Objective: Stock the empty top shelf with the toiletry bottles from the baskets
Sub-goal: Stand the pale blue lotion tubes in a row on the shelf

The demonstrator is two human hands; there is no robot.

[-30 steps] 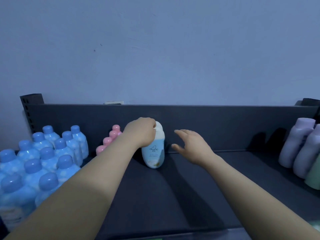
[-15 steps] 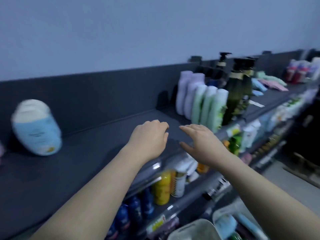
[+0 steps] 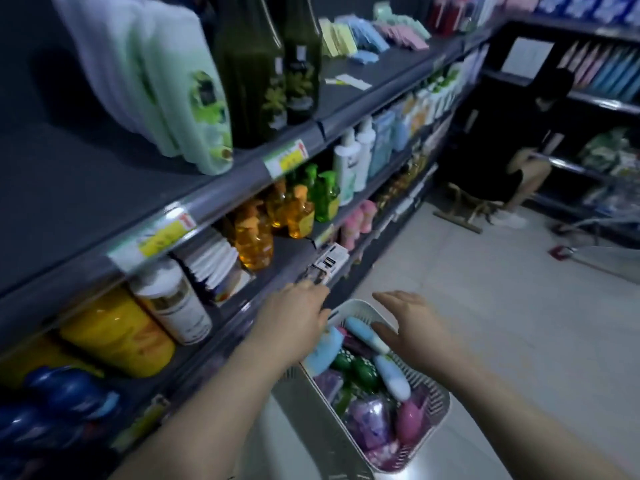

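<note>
Shop shelves run along our left, the top shelf (image 3: 86, 188) mostly bare. Below, a white basket (image 3: 429, 441) holds toiletry bottles (image 3: 391, 375) — pale blue, green, purple, pink. Our left hand (image 3: 294, 317) reaches over its near rim, fingers loose, gripping nothing; our right hand (image 3: 415, 327) hovers spread open above the bottles.

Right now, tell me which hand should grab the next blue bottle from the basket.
Left. The left hand is already against a blue bottle in the basket; the right hand hovers open above.
</note>
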